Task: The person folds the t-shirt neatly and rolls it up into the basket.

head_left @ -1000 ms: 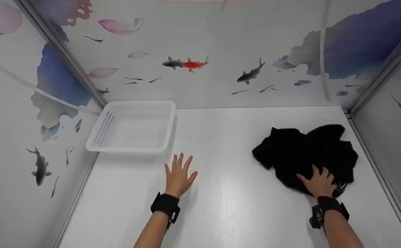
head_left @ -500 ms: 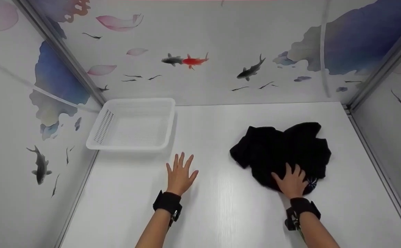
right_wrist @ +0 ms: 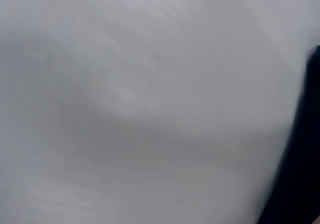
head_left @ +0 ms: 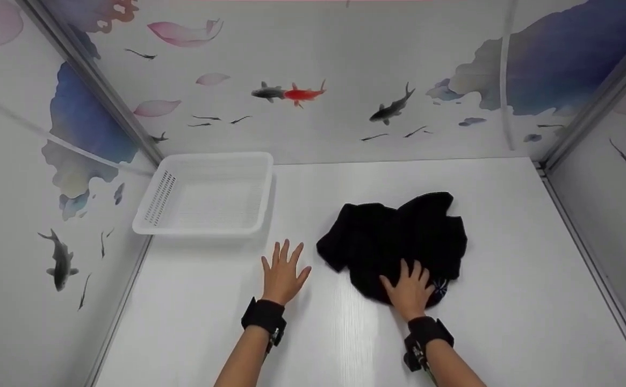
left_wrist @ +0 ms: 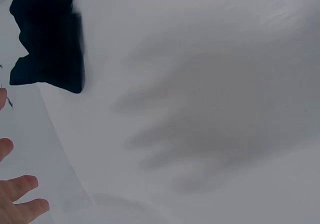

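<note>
A crumpled black garment [head_left: 393, 231] lies on the white table, right of the middle in the head view. A small pale pattern shows at its near right corner. My right hand [head_left: 410, 290] rests on its near edge with the fingers spread. My left hand [head_left: 280, 277] is held over the table to the left of the cloth, fingers straight and apart, holding nothing. In the left wrist view, its fingertips [left_wrist: 22, 184] show at the lower left and the dark cloth [left_wrist: 50, 39] at the upper left. The right wrist view catches the cloth's dark edge [right_wrist: 295, 169].
A white plastic basket [head_left: 200, 232] with slotted sides stands at the back left of the table [head_left: 517, 322]. Panels painted with fish and petals wall in the back [head_left: 334, 129] and both sides. Each wrist wears a black band [head_left: 264, 314] with a small device.
My right hand has slid left across the table, and the black garment has moved left with it, nearer the left hand. The left hand has hardly moved.
</note>
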Motion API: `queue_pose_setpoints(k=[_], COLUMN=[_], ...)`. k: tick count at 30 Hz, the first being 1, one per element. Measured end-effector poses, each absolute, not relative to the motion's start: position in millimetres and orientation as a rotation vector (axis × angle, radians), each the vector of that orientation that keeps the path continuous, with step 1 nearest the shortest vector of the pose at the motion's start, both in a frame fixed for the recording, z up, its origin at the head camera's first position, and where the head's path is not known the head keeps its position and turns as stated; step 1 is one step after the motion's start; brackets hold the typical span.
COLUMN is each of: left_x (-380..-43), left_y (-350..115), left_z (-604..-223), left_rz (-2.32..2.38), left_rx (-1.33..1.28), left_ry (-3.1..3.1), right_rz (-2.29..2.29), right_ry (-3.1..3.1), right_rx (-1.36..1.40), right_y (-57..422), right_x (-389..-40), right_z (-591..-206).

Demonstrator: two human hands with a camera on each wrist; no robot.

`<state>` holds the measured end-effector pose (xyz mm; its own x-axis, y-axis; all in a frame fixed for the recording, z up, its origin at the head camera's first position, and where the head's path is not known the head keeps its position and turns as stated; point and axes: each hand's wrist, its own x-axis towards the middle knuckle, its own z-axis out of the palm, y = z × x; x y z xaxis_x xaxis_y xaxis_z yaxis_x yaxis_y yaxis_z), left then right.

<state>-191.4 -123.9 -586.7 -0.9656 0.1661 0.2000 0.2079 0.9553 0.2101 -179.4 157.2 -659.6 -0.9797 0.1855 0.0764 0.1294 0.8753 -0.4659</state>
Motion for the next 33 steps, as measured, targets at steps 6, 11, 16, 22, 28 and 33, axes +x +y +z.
queue_pose_setpoints(k=[6,11,16,22,28,33], left_x=[-199.4,-210.9,-222.7,-232.3,-242.0,-248.7], left_y=[-119.8,-114.8,-110.4,-102.8,-90.6,-83.5], left_z=[-590.0,-593.4,-599.0,-603.3,-605.9,-607.2], left_rz=[-0.437,-0.511,-0.598,-0.755,-0.882,-1.038], left_rx=[-0.271,-0.256,-0.198,-0.161,-0.071,0.084], left_ry=[-2.938,-2.965,-2.994,-2.988,-2.921,-2.872], right_rz=[0.738,0.732,0.715,0.776,1.064,1.134], right_ry=[-2.880,-2.831,-2.693,-2.675,-2.907,-2.997], right_rx=[-0.168,-0.148,-0.154,-0.239,-0.411,-0.464], right_y=[134.8,139.6,162.3,203.5,242.2,258.7], right_x=[-171.1,-172.1,-192.6,-232.5,-261.5,-271.2], right_z=[-661.8,-651.6,-638.2,-623.2,-613.0,-615.8])
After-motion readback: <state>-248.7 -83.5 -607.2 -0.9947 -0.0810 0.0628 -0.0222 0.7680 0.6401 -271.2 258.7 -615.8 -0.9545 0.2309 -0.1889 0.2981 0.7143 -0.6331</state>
